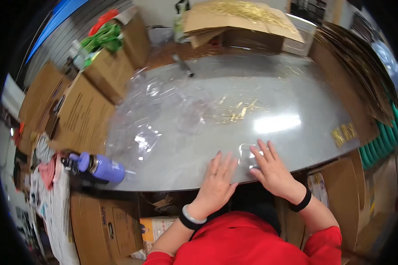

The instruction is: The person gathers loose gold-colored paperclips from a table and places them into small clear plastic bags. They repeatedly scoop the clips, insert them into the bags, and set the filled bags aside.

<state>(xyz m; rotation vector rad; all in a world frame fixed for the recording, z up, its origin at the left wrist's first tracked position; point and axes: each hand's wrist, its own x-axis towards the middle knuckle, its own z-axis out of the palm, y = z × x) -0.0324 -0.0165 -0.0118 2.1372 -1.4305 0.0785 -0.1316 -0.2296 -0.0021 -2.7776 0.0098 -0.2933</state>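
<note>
My right hand [274, 173] rests at the near edge of the table with its fingers stretched out. Under and beside its fingertips lies a small clear plastic piece [244, 152], perhaps a bag; the hand partly hides it. Left of that, my left hand [216, 183] is over the tabletop, fingers apart and slightly smeared, with nothing visible in it. Farther in, loose gold twist ties [239, 111] are scattered on the grey table [199, 159]. Many clear plastic pieces [150, 117] spread over the table's left side.
A purple bottle [106, 169] sits at the near left corner. Cardboard boxes [86, 119] line the left side, and stacked cardboard sheets [353, 70] the right. More gold ties [243, 11] lie on cardboard at the back. Gold bundles [343, 134] lie near the right edge.
</note>
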